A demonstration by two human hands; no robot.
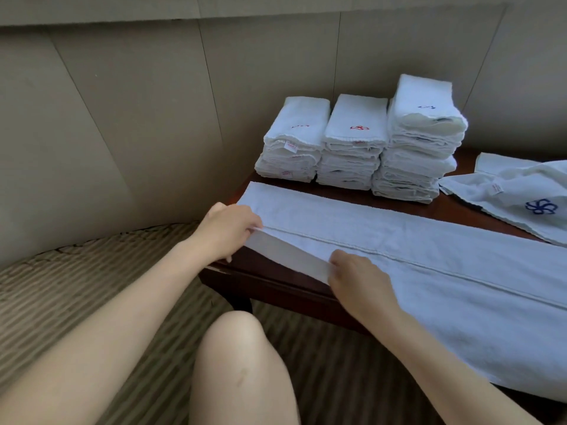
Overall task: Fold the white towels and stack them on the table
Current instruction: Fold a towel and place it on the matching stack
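A long white towel [429, 265] lies across the dark wooden table [276, 283], folded lengthwise with a hem line running along its middle. My left hand [228, 230] pinches the towel's near-left corner at the table's left edge. My right hand [357, 276] grips the folded front edge a little to the right. Behind the towel stand three stacks of folded white towels [356, 142], the right stack tallest. An unfolded white towel with a blue flower emblem [521, 197] lies at the far right.
The table sits in a corner against beige panelled walls [138, 118]. A striped carpet [76, 286] covers the floor to the left. My bare knee [239, 338] is just below the table's front edge.
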